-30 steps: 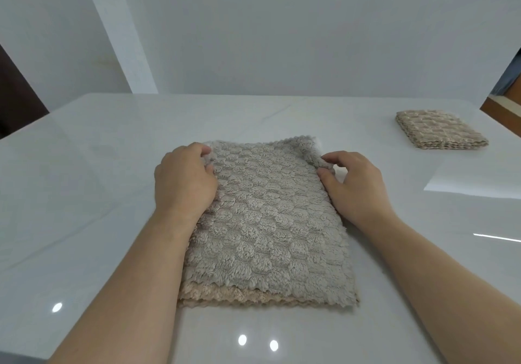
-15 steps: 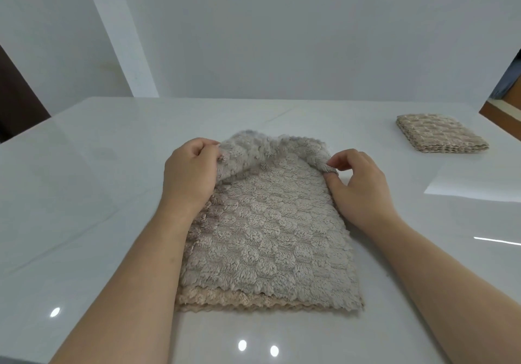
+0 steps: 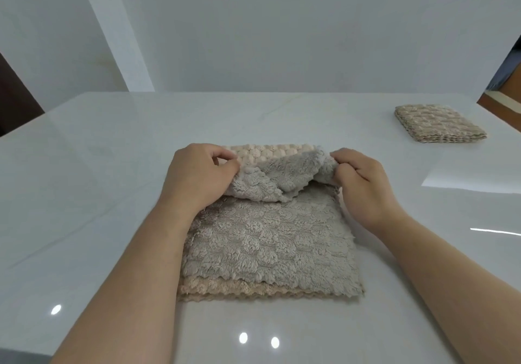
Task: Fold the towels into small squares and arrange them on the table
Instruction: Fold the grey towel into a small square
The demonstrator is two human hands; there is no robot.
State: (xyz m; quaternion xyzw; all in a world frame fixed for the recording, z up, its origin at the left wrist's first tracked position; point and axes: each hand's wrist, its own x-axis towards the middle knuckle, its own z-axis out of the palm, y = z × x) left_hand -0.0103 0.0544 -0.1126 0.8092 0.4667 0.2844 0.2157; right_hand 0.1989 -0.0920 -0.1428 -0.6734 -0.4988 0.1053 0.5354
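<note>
A fluffy grey towel (image 3: 267,239) lies in the middle of the white table (image 3: 112,166), on top of a beige towel whose edge shows along the near side and at the far end. My left hand (image 3: 197,180) pinches the grey towel's far left corner. My right hand (image 3: 363,183) pinches its far right corner. Both corners are lifted off the table and the far edge curls back toward me, sagging between the hands. A folded beige towel (image 3: 437,122) sits as a small square at the far right of the table.
A pale wall stands behind the table's far edge. Dark brown furniture shows at the far left and a wooden piece at the far right edge. Bare tabletop spreads to the left and near side of the towels.
Both hands have raised the grey towel's far corners and drawn them toward me, so the far edge now folds over and uncovers the beige towel beneath.
</note>
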